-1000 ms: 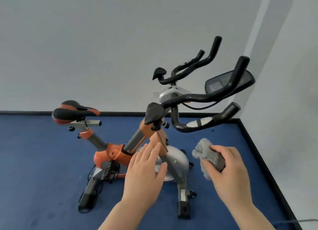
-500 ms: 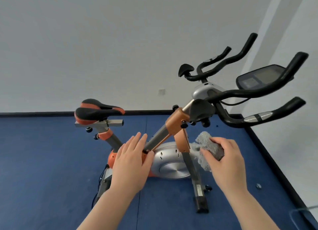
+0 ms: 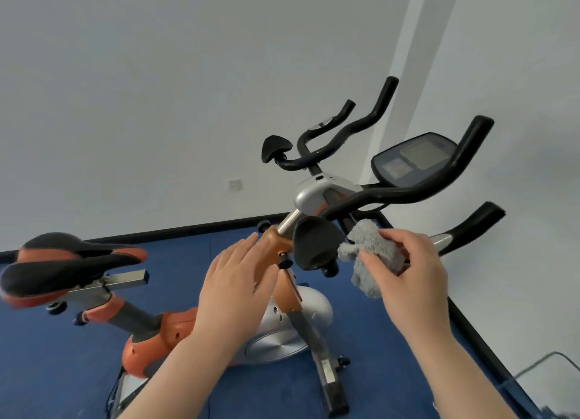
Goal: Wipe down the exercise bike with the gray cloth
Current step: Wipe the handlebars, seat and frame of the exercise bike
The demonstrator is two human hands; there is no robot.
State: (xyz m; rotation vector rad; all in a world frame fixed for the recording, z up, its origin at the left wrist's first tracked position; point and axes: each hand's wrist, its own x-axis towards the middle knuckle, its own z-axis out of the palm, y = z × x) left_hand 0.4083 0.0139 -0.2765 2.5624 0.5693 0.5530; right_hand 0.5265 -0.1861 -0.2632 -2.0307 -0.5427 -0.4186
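Note:
An orange, grey and black exercise bike (image 3: 292, 337) stands on blue carpet in a room corner. Its black handlebars (image 3: 392, 196) rise at centre right with a dark console (image 3: 411, 158) behind them, and its black-and-orange saddle (image 3: 66, 261) is at the left. My right hand (image 3: 408, 280) is closed on a fluffy gray cloth (image 3: 373, 252), held just right of the black elbow pad (image 3: 317, 243) and under the near handlebar. My left hand (image 3: 235, 290) is open with fingers spread, in front of the orange stem; whether it touches the stem is unclear.
White walls meet in a corner behind the bike, with a black skirting strip (image 3: 470, 324) along the carpet edge at right. A wall socket (image 3: 234, 185) sits low on the back wall. A clear object (image 3: 546, 384) shows at the bottom right corner.
Both hands have risen toward the handlebar area. The cloth in my right hand has come up next to the elbow pad, and the view has closed in on the bike.

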